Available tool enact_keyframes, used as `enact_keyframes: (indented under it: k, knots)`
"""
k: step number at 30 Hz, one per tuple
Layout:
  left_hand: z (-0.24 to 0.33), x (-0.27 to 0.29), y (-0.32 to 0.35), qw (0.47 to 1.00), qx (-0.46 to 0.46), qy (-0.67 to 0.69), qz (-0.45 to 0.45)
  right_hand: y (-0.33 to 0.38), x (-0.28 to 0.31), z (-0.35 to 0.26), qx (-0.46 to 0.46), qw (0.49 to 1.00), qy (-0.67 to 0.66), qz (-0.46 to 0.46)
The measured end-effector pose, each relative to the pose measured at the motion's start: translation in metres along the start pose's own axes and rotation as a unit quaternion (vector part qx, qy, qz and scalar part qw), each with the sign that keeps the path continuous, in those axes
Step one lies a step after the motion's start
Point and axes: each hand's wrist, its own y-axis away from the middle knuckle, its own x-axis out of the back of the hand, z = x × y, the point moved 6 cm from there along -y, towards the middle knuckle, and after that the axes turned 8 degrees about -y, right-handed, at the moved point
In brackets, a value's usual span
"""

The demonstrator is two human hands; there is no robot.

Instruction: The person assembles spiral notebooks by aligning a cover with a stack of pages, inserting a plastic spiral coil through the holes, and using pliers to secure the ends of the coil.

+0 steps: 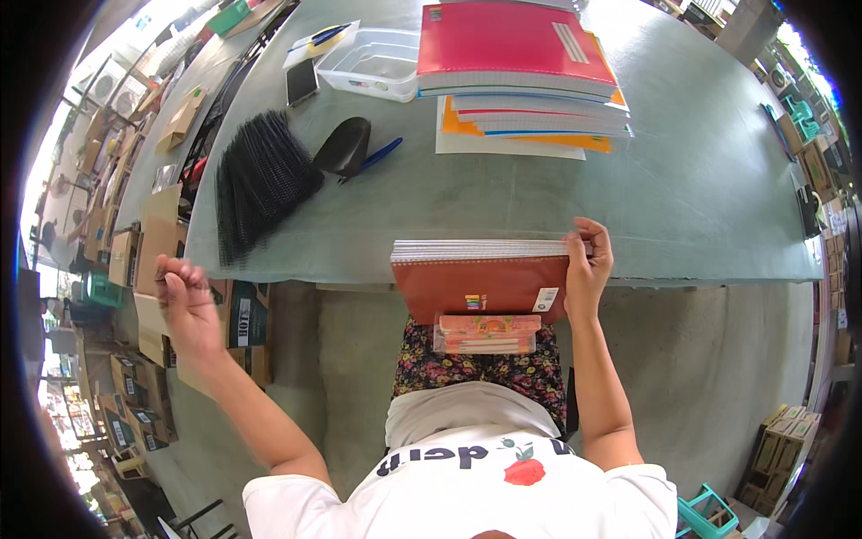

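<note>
My right hand (588, 265) grips the right end of a stack of notebooks (440, 283) with a reddish-brown cover. The stack stands tilted at the table's front edge, its page edges facing up. Just below it, over my lap, is a clear plastic pack (489, 334) of pink and orange printed items. Off to the left, my left hand (187, 301) is raised beyond the table's front edge, apart from the notebooks. Its fingers are curled in with the thumb against them; whether anything is in them cannot be made out.
A tall pile of notebooks (507, 40) with a red one on top stands at the back of the table (700, 180). To its left are a clear plastic tub (337, 74), a phone (303, 83), a black scoop-like thing (345, 146) and a black, mesh-like bundle (260, 175).
</note>
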Motion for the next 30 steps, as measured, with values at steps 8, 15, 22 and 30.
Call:
enact_keyframes:
  k: [8, 15, 22, 30]
  knots:
    - [-0.105, -0.124, 0.091, 0.844, 0.347, -0.321, -0.254, 0.017, -0.007, -0.063, 0.361, 0.849, 0.385, 0.037]
    - [-0.127, -0.134, 0.110, 0.883, 0.316, -0.186, -0.291, 0.060, -0.109, -0.069, 0.332, 0.842, 0.322, -0.278]
    - [-0.128, -0.109, 0.117, 0.918, 0.306, -0.021, -0.253, 0.058, -0.128, -0.039, 0.244, 0.835, 0.339, -0.357]
    - [-0.132, -0.098, 0.115, 0.911, 0.273, 0.051, -0.306, 0.085, -0.110, -0.050, 0.409, 0.799, 0.301, -0.321]
